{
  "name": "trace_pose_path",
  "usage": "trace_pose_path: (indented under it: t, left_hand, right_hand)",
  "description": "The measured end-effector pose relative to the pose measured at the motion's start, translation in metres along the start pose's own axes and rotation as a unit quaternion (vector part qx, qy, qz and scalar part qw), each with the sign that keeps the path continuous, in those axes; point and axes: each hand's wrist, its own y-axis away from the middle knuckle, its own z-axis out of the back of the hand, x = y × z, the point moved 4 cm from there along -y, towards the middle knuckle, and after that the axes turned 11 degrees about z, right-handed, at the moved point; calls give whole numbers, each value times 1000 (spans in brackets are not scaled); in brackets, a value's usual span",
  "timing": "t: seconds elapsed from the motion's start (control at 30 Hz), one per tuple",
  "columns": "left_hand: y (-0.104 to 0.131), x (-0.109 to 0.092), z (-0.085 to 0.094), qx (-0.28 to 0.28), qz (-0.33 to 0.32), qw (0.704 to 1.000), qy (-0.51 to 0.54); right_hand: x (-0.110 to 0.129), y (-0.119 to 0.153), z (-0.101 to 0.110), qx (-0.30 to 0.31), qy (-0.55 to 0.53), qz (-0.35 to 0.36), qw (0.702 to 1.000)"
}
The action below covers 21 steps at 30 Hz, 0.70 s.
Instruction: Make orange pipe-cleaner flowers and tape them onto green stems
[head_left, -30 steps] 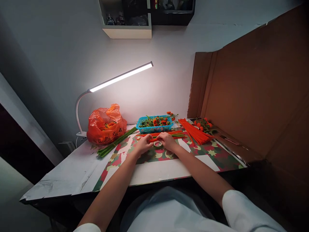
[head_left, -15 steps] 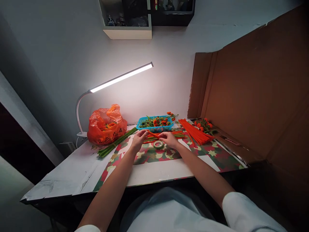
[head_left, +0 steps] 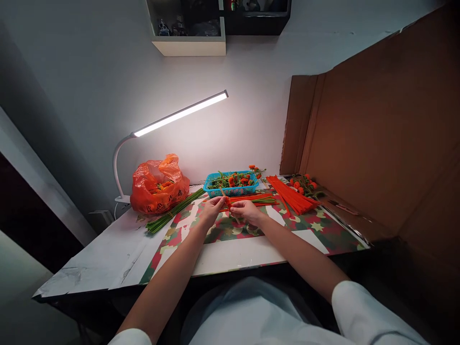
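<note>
My left hand [head_left: 213, 209] and my right hand [head_left: 247, 211] are close together above the middle of the table, both closed on a small orange strip [head_left: 227, 201] between their fingertips. The strip is tilted, its upper end pointing up and left. Just behind my hands lie orange and green stems [head_left: 264, 200]. Beyond them stands a blue basket [head_left: 232, 191] of orange flowers with green stalks. The tape roll under my hands is mostly hidden.
An orange plastic bag [head_left: 158, 187] and a bundle of green stems [head_left: 174, 212] lie left. Orange strips [head_left: 293, 195] and more orange flowers [head_left: 304, 184] are right, beside cardboard [head_left: 377, 134]. A lit lamp [head_left: 181, 114] hangs over the table [head_left: 97, 258].
The strip has turned from nearly level to steeper. My hands have come closer together and a little lower, now covering the tape roll.
</note>
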Motion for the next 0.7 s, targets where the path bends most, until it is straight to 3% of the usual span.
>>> trace_pose_path:
  t: [0.33, 0.57, 0.7]
  left_hand:
    - [-2, -3, 7, 7, 46, 993, 106]
    - [2, -7, 7, 108, 103, 973, 175]
    - [5, -8, 6, 125, 104, 973, 166]
  right_hand:
    - [-3, 1, 1, 1, -85, -91, 992]
    - [4, 9, -4, 86, -154, -161, 971]
    - [8, 13, -6, 112, -147, -169, 968]
